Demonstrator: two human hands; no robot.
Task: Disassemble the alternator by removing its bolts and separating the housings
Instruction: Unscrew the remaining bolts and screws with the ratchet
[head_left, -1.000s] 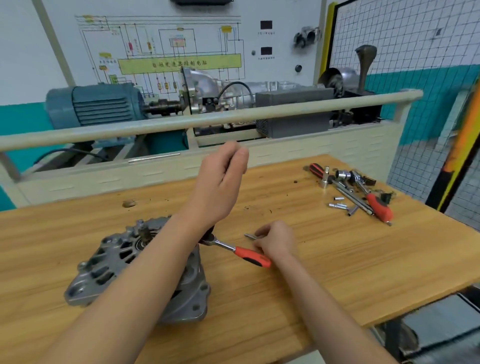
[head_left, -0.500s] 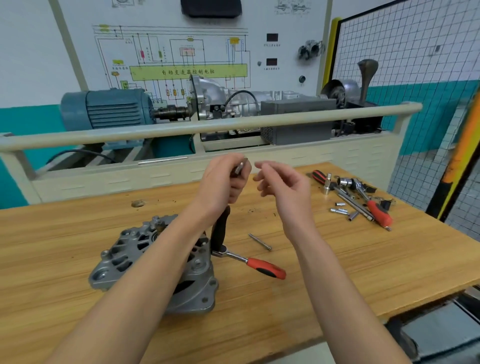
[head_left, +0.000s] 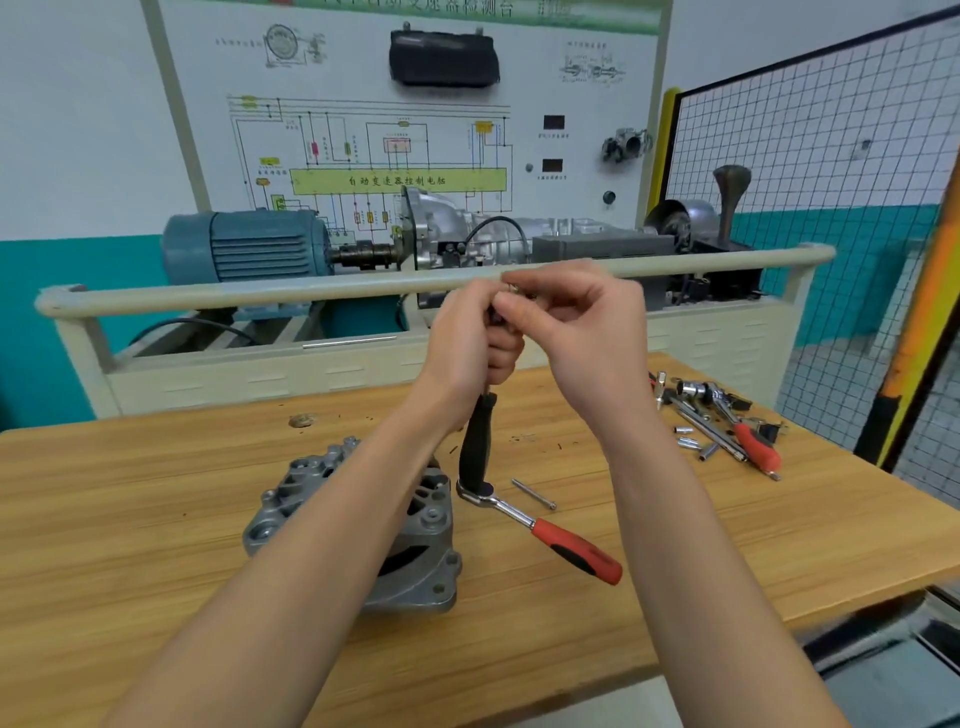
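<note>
Two hands meet above the table (head_left: 156, 493) in the head view, raised in front of the pale rail of the training rig. The left hand (head_left: 467, 343) has its fingers curled round the top of a black-handled tool (head_left: 477, 447), which hangs down from the fist; its upper end is hidden inside the grip, so what kind of tool it is cannot be told. The right hand (head_left: 587, 332) pinches something small and shiny at the top of that tool with thumb and forefinger; the piece is almost wholly covered by the fingertips and may be a bolt or a socket, but that cannot be settled. The alternator (head_left: 415, 525) lies on the table below, close to the near edge, with much of its grey housing covered by the left forearm. Just to its right lies a ratchet (head_left: 540, 530) with a red and black handle, its head close to the lower tip of the hanging tool; whether the two touch is unclear. A loose long bolt (head_left: 534, 493) rests beside the ratchet. Further right sits a pile of sockets and tools (head_left: 722, 426), too crowded to sort piece by piece.
</note>
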